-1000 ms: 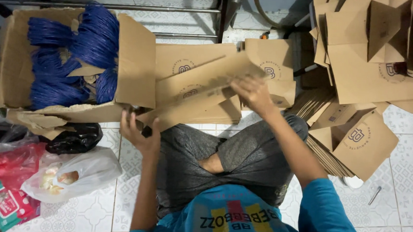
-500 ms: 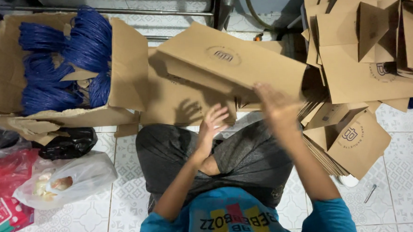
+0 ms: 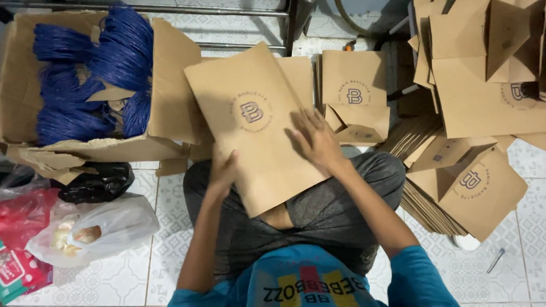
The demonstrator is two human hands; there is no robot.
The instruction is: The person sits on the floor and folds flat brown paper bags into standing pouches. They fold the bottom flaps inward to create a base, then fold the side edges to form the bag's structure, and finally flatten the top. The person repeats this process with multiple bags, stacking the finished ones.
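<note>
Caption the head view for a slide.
Seated on tile, left hand and right hand flatten a brown paper bag beside a box of blue cords.

Blue short-sleeved shirt, grey trousers

1. Single head-worn view, looking steeply down over the wearer's lap onto tiled floor (image 3: 107, 283).
2. Close range: both forearms fill centre frame.
3. No second view; nothing shared.

Even, soft indoor light; sharp focus, faint shadows.
</note>
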